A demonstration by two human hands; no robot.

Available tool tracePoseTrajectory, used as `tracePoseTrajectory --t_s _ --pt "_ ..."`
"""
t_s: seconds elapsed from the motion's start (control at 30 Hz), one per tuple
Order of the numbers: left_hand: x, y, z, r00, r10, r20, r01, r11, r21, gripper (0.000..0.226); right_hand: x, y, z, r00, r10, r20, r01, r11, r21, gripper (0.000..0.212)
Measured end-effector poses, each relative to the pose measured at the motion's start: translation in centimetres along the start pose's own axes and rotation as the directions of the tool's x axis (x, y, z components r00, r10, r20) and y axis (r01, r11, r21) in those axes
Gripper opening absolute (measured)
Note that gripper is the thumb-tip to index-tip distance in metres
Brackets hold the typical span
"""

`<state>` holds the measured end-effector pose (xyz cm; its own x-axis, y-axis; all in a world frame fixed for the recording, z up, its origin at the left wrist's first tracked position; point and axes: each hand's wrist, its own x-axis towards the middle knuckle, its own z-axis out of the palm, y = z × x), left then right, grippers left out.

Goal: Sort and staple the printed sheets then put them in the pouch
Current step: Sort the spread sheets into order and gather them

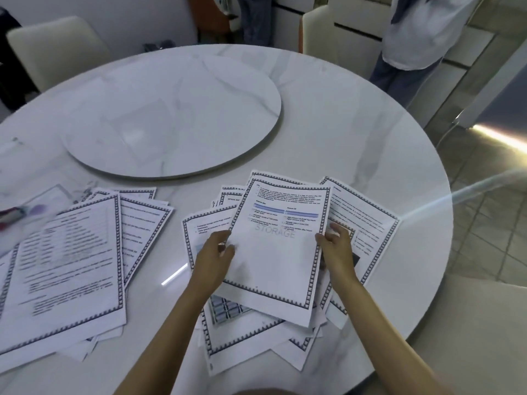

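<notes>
Both hands, left [217, 253] and right [336, 246], pinch a bordered printed sheet [281, 252] by its edges, fingers curled, above scattered pages [368, 220] on a marble desk [356, 132].

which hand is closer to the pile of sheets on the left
Left. The left hand grips the sheet at its left edge, toward that pile; the right hand grips its right edge, farther off.
</notes>
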<state>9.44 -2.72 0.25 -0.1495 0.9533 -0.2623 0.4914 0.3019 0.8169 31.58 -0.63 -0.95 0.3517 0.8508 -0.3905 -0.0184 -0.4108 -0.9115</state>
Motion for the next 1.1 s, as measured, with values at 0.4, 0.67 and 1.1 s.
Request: tracePoseTrajectory --t_s 0.4,0.67,1.1 --pt "-7.4 -4.2 -1.7 0.989 -0.075 -0.125 0.06 0.99 -0.124 0.024 -0.6 1.1 0.1 0.996 -0.092 0.01 0.091 0.962 -0.256 0.026" --pt "-8.5 -4.6 -2.5 0.97 -0.196 -0.141 0.159 0.958 -0.238 0.033 -0.5 0.5 -2.7 0.981 -0.18 -0.079 0.159 0.963 -0.218 0.022" --pt "-6.2 -4.6 -2.6 0.928 -0.35 -0.128 0.293 0.898 -0.329 0.056 0.1 -1.2 -10.6 0.893 -0.184 -0.41 0.22 0.975 0.042 0.018"
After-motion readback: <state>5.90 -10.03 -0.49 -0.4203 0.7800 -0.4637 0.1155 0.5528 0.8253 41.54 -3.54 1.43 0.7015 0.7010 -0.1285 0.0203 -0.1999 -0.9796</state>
